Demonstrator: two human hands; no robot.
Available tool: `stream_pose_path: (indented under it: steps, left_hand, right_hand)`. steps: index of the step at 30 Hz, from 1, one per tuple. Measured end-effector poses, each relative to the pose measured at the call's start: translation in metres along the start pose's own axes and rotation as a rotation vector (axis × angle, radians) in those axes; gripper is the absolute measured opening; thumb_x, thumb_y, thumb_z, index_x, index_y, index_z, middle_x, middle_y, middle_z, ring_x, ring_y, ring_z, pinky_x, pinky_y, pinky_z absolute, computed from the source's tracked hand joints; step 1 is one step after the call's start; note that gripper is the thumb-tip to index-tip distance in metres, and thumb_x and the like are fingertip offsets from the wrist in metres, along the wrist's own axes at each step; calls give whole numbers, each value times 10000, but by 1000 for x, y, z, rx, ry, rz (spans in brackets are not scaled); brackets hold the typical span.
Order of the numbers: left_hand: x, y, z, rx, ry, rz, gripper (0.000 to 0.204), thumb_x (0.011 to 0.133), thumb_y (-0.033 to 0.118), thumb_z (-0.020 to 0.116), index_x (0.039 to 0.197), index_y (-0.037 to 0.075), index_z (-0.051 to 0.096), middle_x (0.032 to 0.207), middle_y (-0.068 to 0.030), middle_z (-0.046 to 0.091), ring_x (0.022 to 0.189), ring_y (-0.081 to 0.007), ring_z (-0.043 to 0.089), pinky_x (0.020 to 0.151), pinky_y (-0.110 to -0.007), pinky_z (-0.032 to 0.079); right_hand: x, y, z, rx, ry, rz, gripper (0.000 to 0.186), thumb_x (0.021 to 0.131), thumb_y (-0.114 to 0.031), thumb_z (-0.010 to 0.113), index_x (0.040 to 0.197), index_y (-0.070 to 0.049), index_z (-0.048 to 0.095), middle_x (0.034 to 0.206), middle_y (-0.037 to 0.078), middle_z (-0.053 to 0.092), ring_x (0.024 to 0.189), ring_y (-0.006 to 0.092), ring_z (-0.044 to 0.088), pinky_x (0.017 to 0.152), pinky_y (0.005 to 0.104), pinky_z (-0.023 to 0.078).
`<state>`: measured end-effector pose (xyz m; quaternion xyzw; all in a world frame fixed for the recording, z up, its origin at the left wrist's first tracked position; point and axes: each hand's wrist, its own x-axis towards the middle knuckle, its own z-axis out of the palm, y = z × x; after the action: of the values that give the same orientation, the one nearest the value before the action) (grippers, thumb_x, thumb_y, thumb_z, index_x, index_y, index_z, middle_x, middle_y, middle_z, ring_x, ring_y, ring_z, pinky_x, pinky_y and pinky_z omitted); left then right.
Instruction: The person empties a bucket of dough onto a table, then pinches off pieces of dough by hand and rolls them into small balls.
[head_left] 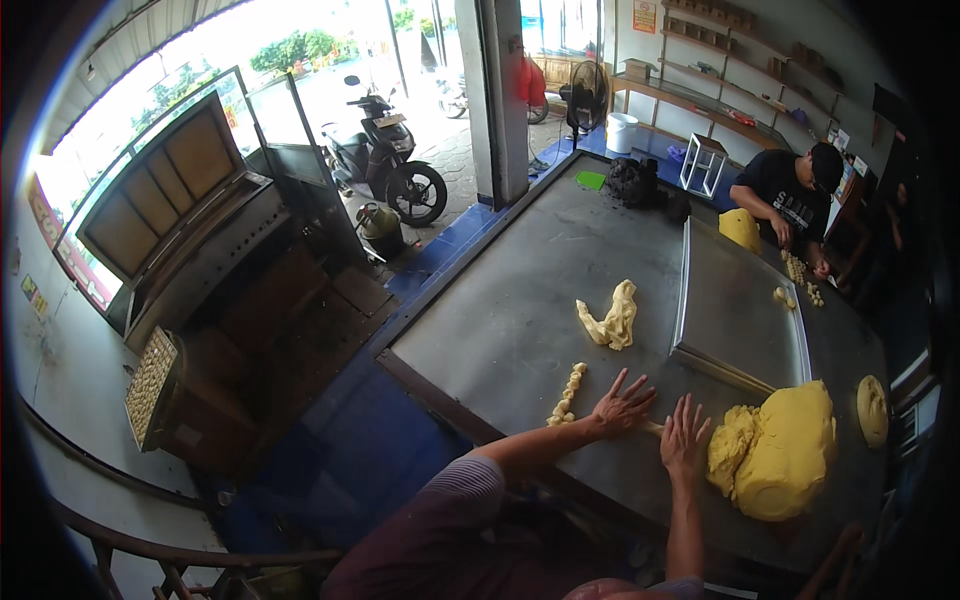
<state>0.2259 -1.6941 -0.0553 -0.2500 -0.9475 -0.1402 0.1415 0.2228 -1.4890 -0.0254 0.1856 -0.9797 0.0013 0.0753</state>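
Note:
My left hand (624, 410) lies flat on the metal table with its fingers spread. Beside it, my right hand (684, 438) is also flat, fingers stretched away from me. A thin strip of pale dough (652, 428) shows between the two hands; its ends are hidden under the palms. Left of my left hand runs a short row of small dough balls (568, 395). Farther off lies a loose, irregular piece of pale dough (612, 318). A big yellow mound of dough (788, 450) sits close to the right of my right hand.
A metal tray (740, 300) rests on the table ahead. Across it, a co-worker (790, 195) in a black cap handles small dough pieces near another yellow lump (740, 229). A round dough piece (872, 411) lies far right. Dark bags (635, 183) sit at the far end.

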Motion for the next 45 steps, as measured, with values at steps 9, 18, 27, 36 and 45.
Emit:
stream_pose_path:
  steps: [9, 18, 27, 36, 45]
  left_hand:
    - [-75, 34, -42, -324, 3, 56, 124, 893, 175, 552, 945, 63, 544, 843, -102, 617, 848, -309, 632, 840, -456, 479]
    - [-89, 74, -110, -1032, 46, -617, 265, 953, 283, 583, 1093, 58, 580, 742, -152, 645, 700, -258, 636, 649, -404, 495]
    - [-98, 78, -95, -1422, 164, -691, 304, 990, 289, 549, 1080, 22, 665, 972, -24, 599, 752, -110, 504, 687, -264, 447]
    - [-104, 90, -94, -1667, 129, -437, 401, 1050, 402, 356, 1083, 45, 537, 712, 50, 390, 641, -65, 373, 581, -239, 354]
    - [-124, 78, -110, -1892, 118, -614, 351, 1030, 395, 441, 974, 72, 566, 657, 85, 371, 544, -22, 308, 465, -204, 268]
  right_hand:
    - [-109, -17, -26, 372, -291, 64, 560, 1037, -324, 251, 1506, -18, 223, 1564, 151, 238, 1461, 326, 163, 1188, 508, 31]
    - [8, -25, 11, 81, -148, 100, 620, 1018, -404, 301, 1539, -104, 150, 1594, 177, 105, 1461, 392, 96, 1154, 580, -14]
    - [-69, -56, -15, 380, -198, -5, 574, 1020, -363, 319, 1485, -27, 286, 1546, 219, 229, 1439, 399, 170, 1168, 529, 50]
    - [-73, -108, -128, 1075, 15, -160, 347, 954, -98, 537, 1293, -30, 566, 1139, 170, 577, 1001, 267, 592, 844, 339, 494]
    - [-69, -124, -127, 929, 33, -280, 201, 890, -35, 624, 1089, -24, 647, 972, 133, 621, 772, 274, 623, 685, 352, 498]
